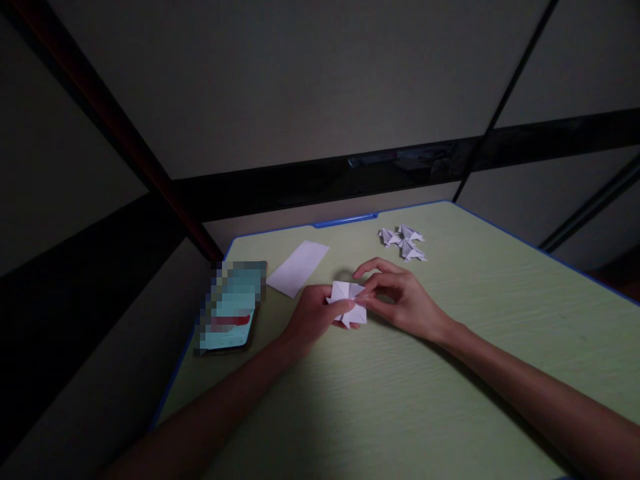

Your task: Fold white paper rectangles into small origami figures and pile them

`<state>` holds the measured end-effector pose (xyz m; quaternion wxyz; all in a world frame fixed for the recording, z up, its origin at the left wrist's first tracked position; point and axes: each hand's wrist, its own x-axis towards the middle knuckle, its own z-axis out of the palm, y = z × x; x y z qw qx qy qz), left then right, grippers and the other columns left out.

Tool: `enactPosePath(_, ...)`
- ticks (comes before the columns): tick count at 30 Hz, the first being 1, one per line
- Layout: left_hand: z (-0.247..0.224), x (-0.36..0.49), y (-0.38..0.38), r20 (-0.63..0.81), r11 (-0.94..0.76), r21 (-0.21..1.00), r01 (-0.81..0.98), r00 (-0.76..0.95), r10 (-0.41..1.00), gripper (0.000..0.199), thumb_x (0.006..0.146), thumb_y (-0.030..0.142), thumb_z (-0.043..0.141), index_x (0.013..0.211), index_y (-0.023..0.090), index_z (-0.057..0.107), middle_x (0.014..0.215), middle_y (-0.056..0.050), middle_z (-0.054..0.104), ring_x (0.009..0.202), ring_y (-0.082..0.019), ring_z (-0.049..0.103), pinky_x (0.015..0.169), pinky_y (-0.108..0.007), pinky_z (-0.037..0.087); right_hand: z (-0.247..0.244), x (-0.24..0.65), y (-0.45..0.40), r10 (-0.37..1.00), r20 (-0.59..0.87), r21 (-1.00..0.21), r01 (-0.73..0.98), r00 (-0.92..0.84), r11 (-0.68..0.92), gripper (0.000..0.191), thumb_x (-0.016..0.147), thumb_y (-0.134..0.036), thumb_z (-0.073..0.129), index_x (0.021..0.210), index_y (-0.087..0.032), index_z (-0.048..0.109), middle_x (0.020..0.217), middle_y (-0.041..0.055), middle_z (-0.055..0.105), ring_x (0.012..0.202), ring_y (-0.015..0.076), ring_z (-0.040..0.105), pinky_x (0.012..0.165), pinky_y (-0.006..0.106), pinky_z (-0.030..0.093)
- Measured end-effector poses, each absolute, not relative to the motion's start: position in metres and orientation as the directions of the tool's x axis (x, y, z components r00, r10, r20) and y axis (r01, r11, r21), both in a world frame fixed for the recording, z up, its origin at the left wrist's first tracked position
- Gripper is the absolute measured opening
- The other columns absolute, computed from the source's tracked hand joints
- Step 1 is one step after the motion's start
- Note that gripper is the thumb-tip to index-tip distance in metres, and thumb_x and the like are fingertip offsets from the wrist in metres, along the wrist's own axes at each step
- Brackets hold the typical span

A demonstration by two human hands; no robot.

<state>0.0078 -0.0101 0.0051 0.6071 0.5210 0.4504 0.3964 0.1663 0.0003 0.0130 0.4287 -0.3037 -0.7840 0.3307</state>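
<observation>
In the head view, the main risk I see is in the small flaps of the folded paper (358, 313): if the left thumb lets up, the loose layers could spring open, and if the right fingertips tug too hard or off the line, a corner could crease crookedly or tear. The dim light, with shadow cast around the hands, could also make a fold edge easy to misjudge. The left hand (316, 313) is closed on the paper, its thumb pressed across the face near the middle and its fingers underneath, holding it just above the table (450, 393). The right hand (404, 301) is narrow, thumb and a finger close together at the paper's right side, another finger lifted clear; whether they truly pinch a flap or only touch it, I cannot tell. The paper sits between both hands, nearer than the loose sheet (299, 268) and three small folded figures (411, 251), with the phone (233, 303) off to the left.
</observation>
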Motion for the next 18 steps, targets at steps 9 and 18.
enactPosePath(9,0.0071,0.0074,-0.0085,-0.210,0.227,0.974,-0.015,0.316,0.925,0.010,0.061,0.015,0.058,0.068,0.009,0.061,0.059,-0.003,0.062,0.049,-0.010,0.056,0.051,-0.024,0.047,0.0200,0.1718,0.0024,0.665,0.491,-0.691,0.214,-0.563,0.691,0.015,0.073,-0.012,0.053,0.060,-0.012,0.059,0.090,0.0074,0.051,0.074,0.0125,0.053,0.062,0.027,0.043)
enactPosePath(18,0.0080,0.0039,-0.0059,-0.249,0.272,0.962,0.002,0.408,0.878,0.011,0.059,0.014,0.057,0.067,0.008,0.061,0.057,-0.002,0.060,0.047,-0.009,0.054,0.048,-0.023,0.045,0.0227,0.1710,0.0001,0.646,0.441,-0.704,0.207,-0.623,0.680,0.018,0.073,-0.010,0.051,0.056,-0.012,0.055,0.088,0.0067,0.051,0.072,0.0114,0.052,0.058,0.025,0.042)
